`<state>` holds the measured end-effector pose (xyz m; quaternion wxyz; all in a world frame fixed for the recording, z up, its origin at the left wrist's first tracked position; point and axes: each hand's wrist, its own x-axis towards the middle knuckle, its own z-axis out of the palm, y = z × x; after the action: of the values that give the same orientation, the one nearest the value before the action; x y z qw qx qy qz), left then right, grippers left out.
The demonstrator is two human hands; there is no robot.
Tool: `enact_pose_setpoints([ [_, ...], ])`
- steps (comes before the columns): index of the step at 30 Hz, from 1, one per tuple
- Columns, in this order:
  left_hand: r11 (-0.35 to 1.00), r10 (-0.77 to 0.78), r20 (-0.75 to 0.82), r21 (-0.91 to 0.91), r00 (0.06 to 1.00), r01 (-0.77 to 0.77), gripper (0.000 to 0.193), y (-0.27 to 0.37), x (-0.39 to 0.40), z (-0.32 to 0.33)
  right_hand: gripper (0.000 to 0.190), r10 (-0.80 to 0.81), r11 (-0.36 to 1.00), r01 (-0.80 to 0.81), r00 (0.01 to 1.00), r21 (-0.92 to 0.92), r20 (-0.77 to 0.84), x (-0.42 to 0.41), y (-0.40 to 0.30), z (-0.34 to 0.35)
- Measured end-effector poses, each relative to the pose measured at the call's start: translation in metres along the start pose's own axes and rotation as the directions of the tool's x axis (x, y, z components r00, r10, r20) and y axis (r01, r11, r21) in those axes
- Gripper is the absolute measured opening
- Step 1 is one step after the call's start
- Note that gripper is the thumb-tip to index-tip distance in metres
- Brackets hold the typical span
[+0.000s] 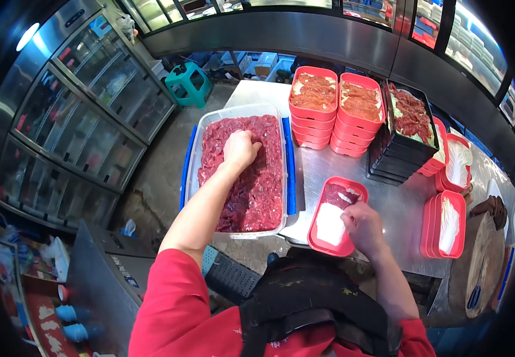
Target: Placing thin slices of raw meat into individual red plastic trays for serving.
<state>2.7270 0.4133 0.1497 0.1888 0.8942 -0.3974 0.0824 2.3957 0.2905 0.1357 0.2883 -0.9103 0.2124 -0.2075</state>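
Note:
A large clear plastic tub with blue side clips holds a deep mass of sliced raw red meat. Over the meat's upper half, my left hand bends its fingers down onto the surface; the fingertips are partly hidden. To the right, a red plastic tray lies at the table's near edge. Inside it, raw meat slices cover the far end of a white cabbage leaf. My right hand reaches over the tray's right rim, its fingers pinched at the edge of the meat slices.
Beyond the tray stand stacked red trays of orange-coated meat and stacked black trays. At right are red trays with cabbage leaves and a round wooden chopping block. Glass-door refrigerators and a green plastic stool stand left.

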Motion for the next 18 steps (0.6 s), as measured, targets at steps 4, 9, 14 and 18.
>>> enact_pose_setpoints([
  [4,0.96,-0.265,0.203,-0.041,0.943,0.278,0.034,-0.003,0.023,0.014,0.01,0.055,0.998,-0.056,0.995,0.01,0.088,-0.002,-0.006,0.007],
  [9,0.96,-0.238,0.325,-0.064,0.915,0.273,0.03,-0.008,0.04,0.018,0.013,0.101,0.995,-0.103,0.989,0.016,0.106,-0.001,-0.011,0.008],
  [14,0.987,-0.031,0.361,-0.135,0.932,0.085,0.022,-0.013,0.021,0.013,0.014,0.098,0.993,-0.104,0.989,0.053,0.111,0.001,-0.014,0.013],
  [18,0.985,-0.139,0.295,-0.062,0.945,0.164,0.023,-0.01,0.027,-0.005,0.013,0.088,0.996,-0.091,0.99,0.024,0.11,0.003,-0.015,0.013],
])
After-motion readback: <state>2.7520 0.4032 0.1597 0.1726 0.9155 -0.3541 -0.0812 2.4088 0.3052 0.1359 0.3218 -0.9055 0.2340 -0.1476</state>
